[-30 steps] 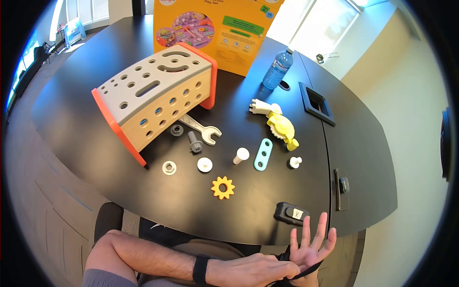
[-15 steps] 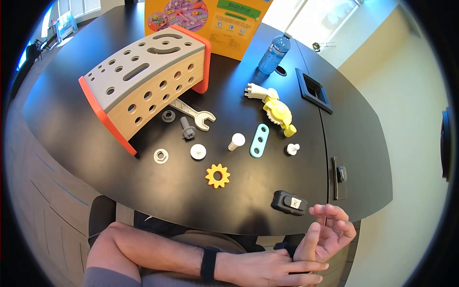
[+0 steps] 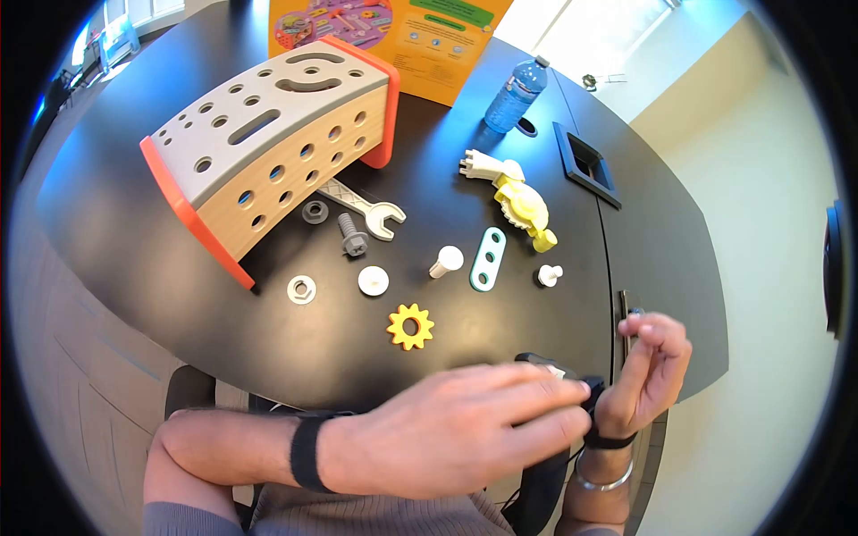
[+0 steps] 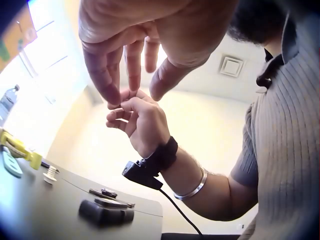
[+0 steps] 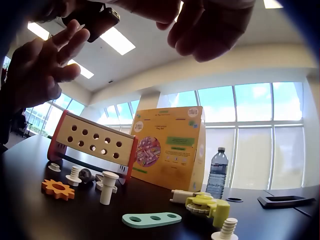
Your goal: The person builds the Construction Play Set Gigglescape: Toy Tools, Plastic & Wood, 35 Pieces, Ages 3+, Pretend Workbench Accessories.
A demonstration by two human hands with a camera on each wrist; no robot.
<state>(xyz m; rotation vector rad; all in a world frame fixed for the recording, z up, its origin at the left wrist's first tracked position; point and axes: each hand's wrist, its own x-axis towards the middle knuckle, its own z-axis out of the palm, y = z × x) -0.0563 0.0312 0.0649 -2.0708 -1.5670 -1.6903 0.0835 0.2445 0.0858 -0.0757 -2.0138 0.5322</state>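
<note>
Noted a black wrist camera (image 4: 142, 175): boxy, matte, fixed to a black strap (image 4: 167, 155) round the right wrist, with a thin black cable (image 4: 180, 212) running down from it. Located just above a silver bracelet (image 3: 603, 482), near the table's close edge at right. Recorded for the left hand (image 3: 456, 429): open, fingers extended and slightly bent toward the wrist camera, gripping nothing visible; cannot tell whether touching. Recorded for the right hand (image 3: 652, 371): raised, loosely curled, with nothing seen in hold. Compared with half a second ago: left hand lifted from below the right palm, right hand shifted up and outward, bracelet now exposed. Blocked in head view by the left hand: much of a black case (image 4: 106, 212), labelled, on the tabletop (image 3: 206, 330). Laid out farther off: yellow gear (image 3: 410, 327), turquoise three-hole strip (image 3: 487, 259), white bolt (image 3: 447, 260), grey bolt (image 3: 353, 235) and pale wrench (image 3: 384, 219), close to a toy workbench (image 3: 268, 116) with orange-red ends. Standing behind: orange box (image 3: 429, 45), with a water bottle (image 3: 516, 96) to its right.
</note>
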